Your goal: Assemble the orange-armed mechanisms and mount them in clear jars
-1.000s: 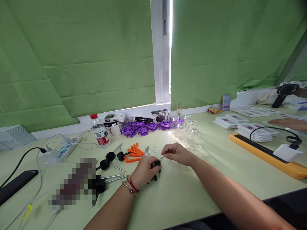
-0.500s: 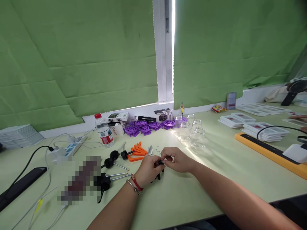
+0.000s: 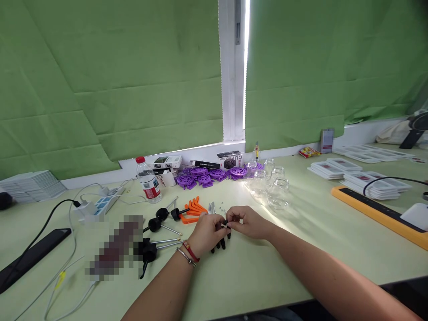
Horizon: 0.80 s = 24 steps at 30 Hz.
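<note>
My left hand (image 3: 211, 229) and my right hand (image 3: 248, 223) meet over the table, fingertips pinched together on a small black part (image 3: 226, 223). Its exact kind is mostly hidden by the fingers. Under and beside my left hand lie several black pieces (image 3: 223, 244), partly covered. Just behind the hands are slim metal rods (image 3: 211, 208) and a few tiny nuts or rings (image 3: 222, 208). Orange angled pieces (image 3: 195, 208) rest left of the rods. Black round-headed parts with metal rods (image 3: 154, 224) lie farther left.
Purple plastic parts (image 3: 199, 176) are heaped at the back beside small boxes (image 3: 230, 159) and a water bottle (image 3: 148, 183). Glass jars (image 3: 278, 195) stand behind my right arm. A yellow-and-black bar (image 3: 374, 214) and white stacks (image 3: 372, 185) lie right. Cables and a power strip (image 3: 109, 201) occupy the left.
The view has shifted slightly. Both hands stay together at the small black part, with fingers slightly repositioned, and more of the black pieces below shows. A hand at the far right edge has left view.
</note>
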Each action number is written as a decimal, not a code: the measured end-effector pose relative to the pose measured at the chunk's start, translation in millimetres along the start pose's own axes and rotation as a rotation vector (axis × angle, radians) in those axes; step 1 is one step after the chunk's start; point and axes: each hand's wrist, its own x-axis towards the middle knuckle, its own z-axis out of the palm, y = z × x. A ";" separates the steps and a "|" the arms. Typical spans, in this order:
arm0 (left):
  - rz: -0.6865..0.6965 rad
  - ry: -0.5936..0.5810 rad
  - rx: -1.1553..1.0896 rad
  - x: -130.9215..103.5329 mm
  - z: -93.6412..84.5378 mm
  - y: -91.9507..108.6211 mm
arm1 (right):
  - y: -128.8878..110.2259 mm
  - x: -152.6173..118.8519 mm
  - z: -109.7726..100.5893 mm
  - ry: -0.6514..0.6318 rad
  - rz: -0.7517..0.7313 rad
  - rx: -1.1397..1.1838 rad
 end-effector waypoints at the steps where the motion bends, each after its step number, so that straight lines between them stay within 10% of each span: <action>1: -0.025 0.031 0.031 0.2 -3.9 -1.2 | 1.8 0.7 0.4 0.007 0.048 0.029; 5: -0.147 0.069 0.184 -1.0 -24.6 -5.7 | 14.0 3.9 0.7 0.065 0.260 0.102; 10: -0.177 -0.167 0.431 -10.3 -38.1 -1.6 | 29.2 5.2 -2.8 0.114 0.392 0.008; 24: -0.032 -0.291 0.563 -10.8 -12.8 7.7 | 26.6 10.2 14.7 0.161 0.356 -0.302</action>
